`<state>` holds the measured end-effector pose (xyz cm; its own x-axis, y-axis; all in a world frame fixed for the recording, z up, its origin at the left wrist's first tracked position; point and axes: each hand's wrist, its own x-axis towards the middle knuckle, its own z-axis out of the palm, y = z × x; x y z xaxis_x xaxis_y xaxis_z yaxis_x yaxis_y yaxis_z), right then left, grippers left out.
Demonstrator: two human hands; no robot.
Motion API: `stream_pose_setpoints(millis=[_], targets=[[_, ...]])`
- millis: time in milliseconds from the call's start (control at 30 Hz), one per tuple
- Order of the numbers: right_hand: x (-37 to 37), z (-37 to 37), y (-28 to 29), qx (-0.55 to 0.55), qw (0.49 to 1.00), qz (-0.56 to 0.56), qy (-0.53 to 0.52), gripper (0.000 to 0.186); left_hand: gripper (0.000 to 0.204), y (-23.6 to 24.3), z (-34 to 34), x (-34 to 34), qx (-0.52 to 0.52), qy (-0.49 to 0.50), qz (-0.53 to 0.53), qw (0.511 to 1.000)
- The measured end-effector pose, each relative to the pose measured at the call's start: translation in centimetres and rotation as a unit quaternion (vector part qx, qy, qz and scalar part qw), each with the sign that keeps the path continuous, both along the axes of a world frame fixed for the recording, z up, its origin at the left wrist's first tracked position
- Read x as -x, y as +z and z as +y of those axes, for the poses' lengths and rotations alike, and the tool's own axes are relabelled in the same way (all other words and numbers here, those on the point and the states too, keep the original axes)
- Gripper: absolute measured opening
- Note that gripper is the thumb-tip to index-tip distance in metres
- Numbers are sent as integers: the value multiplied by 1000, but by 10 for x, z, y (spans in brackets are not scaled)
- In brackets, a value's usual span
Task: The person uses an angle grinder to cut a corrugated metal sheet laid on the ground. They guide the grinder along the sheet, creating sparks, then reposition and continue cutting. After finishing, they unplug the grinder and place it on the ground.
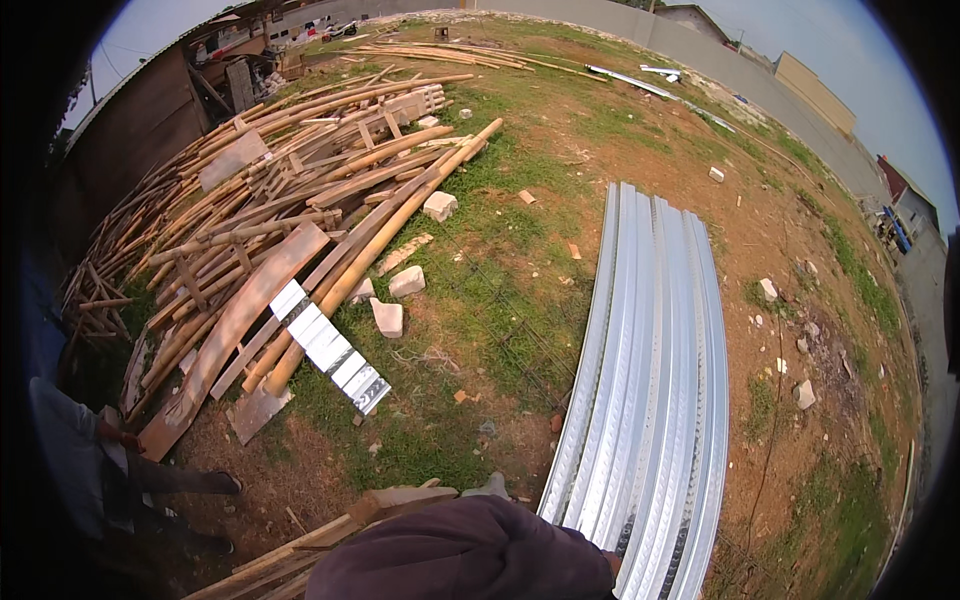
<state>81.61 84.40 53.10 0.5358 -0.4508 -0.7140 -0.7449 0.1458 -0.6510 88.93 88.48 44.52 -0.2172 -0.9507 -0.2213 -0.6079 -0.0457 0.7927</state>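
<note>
A dark brown sleeve, apparently my left arm, crosses the lower edge toward the right. At its end, only a sliver of my left hand shows against the near left edge of the metal sheets; its fingers are hidden. Long, silvery ribbed metal sheets lie on the ground, running away from me. My right hand is out of view. A greyish shoe tip pokes out beyond the sleeve. Lengths of timber lie beside it at the lower left.
A large heap of bamboo poles and boards covers the left side. Across its near end rests a shiny panel strip. Pale broken blocks dot the grass. Another person stands at the far left. A grey wall bounds the yard.
</note>
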Motion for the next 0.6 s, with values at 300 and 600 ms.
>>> stream_pose_setpoints(millis=[300, 600], targets=[[-46, -64, -15, 68, 996, -26, -61, 26, 44, 24, -74, -97, 39, 78, 22, 996], [-216, -9, 9, 327, 904, 58, -268, 43, 44, 88, -120, -330, -194, -184, -26, 963]])
